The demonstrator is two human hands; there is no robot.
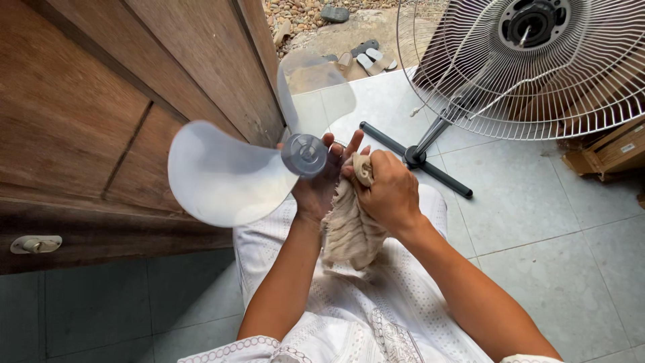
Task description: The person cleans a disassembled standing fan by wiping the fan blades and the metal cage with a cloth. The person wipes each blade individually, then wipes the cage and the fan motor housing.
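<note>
My left hand [316,181] holds a translucent grey fan blade [225,175] by its round hub [304,154], fingers spread behind it. One blade spreads wide to the left, and a second points up and away. My right hand [386,191] is closed on a beige cloth [349,228], pressing it against the blade beside the hub. The cloth hangs down over my lap, which is covered in white patterned fabric.
A pedestal fan with a white wire grille [531,74] and black cross base [416,158] stands at the right, its motor shaft bare. A brown wooden door [101,114] fills the left. Sandals [369,60] lie beyond, and a wooden crate [611,151] sits far right on grey tiles.
</note>
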